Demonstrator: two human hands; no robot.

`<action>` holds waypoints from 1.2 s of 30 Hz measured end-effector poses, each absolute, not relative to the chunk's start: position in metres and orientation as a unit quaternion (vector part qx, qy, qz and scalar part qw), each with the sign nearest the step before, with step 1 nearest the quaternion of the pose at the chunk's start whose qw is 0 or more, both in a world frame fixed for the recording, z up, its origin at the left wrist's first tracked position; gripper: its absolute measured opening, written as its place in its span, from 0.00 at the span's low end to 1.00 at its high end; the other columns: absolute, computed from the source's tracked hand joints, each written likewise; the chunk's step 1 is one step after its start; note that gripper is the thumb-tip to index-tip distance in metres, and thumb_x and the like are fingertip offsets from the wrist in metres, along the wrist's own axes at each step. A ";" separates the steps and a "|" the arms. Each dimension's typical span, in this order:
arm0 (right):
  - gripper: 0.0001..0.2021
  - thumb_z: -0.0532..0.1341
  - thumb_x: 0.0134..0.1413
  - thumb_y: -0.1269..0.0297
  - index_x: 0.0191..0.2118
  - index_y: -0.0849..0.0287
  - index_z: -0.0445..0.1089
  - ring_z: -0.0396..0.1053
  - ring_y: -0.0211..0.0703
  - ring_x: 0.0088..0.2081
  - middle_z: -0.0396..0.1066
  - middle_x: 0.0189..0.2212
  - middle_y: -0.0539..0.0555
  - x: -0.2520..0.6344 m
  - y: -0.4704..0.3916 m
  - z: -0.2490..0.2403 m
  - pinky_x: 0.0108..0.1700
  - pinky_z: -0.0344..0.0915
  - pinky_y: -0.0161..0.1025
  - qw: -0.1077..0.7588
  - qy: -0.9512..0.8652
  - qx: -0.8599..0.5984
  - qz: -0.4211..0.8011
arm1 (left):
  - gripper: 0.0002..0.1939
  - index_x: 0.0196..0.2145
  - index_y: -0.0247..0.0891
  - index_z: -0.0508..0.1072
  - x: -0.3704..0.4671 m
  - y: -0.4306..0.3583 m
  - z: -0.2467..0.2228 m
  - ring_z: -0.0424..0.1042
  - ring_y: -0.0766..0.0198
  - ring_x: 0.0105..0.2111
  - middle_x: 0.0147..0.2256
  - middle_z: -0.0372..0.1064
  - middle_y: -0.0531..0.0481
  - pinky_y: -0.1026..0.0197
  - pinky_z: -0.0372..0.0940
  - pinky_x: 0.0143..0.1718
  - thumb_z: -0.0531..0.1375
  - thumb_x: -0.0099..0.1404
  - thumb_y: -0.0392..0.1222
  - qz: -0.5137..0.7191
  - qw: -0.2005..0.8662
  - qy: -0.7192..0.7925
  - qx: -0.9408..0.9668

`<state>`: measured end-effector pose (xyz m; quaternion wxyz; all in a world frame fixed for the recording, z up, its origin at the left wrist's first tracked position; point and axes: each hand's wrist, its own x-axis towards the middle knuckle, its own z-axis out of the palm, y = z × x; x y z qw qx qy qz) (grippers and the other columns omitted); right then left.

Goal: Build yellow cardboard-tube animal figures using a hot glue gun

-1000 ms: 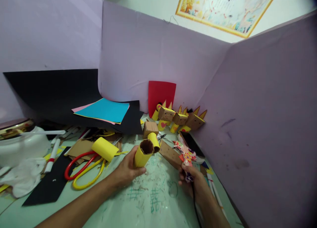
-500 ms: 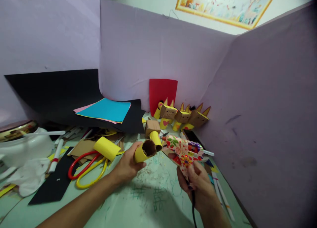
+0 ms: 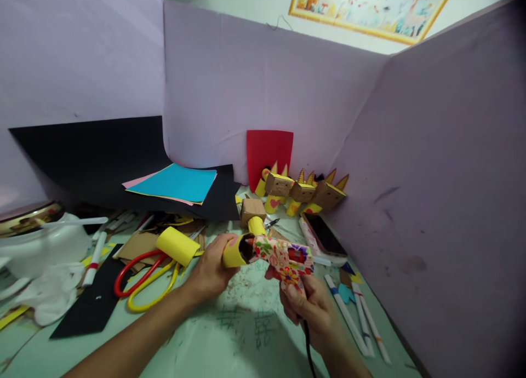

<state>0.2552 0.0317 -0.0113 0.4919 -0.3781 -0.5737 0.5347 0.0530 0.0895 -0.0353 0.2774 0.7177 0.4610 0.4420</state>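
My left hand (image 3: 213,265) is closed around a yellow cardboard tube (image 3: 234,252), whose open end faces right. My right hand (image 3: 306,301) grips a flower-patterned glue gun (image 3: 283,257) with a black cord. The gun's tip is at the tube's open end, seemingly just inside the rim. Behind the tube stand a small brown cardboard box (image 3: 252,209) and another yellow tube (image 3: 257,226). A third yellow tube (image 3: 177,245) lies to the left on red and yellow handled scissors (image 3: 150,298).
Several box-headed yellow figures (image 3: 303,192) stand by a red sheet (image 3: 269,156) at the back. A phone (image 3: 324,234) and markers (image 3: 347,315) lie right. Coloured paper (image 3: 176,182), a white pot (image 3: 61,241) and crumpled tissue (image 3: 51,290) are left.
My right hand has moved left with the glue gun, bringing its tip to the tube's opening. The tube has turned slightly to the right in my left hand.
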 end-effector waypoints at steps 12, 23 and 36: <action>0.16 0.57 0.54 0.51 0.33 0.60 0.70 0.49 0.33 0.19 0.53 0.16 0.44 0.262 0.034 -0.012 0.21 0.46 0.33 0.438 -0.672 -0.388 0.455 | 0.19 0.46 0.34 0.65 0.051 0.089 -0.033 0.69 0.53 0.43 0.44 0.70 0.41 0.51 0.64 0.43 0.58 0.55 0.35 0.433 0.250 0.470 0.728; 0.16 0.57 0.53 0.50 0.32 0.59 0.68 0.48 0.33 0.18 0.52 0.16 0.44 0.261 0.034 -0.012 0.22 0.46 0.34 0.437 -0.668 -0.388 0.461 | 0.19 0.46 0.37 0.65 0.051 0.090 -0.035 0.70 0.53 0.44 0.44 0.70 0.42 0.53 0.65 0.43 0.60 0.55 0.37 0.433 0.232 0.473 0.732; 0.17 0.56 0.54 0.49 0.32 0.60 0.67 0.47 0.32 0.17 0.51 0.15 0.43 0.262 0.035 -0.012 0.20 0.45 0.33 0.450 -0.659 -0.396 0.454 | 0.19 0.45 0.38 0.66 0.051 0.090 -0.037 0.70 0.54 0.43 0.43 0.71 0.44 0.54 0.65 0.42 0.59 0.55 0.34 0.440 0.179 0.478 0.739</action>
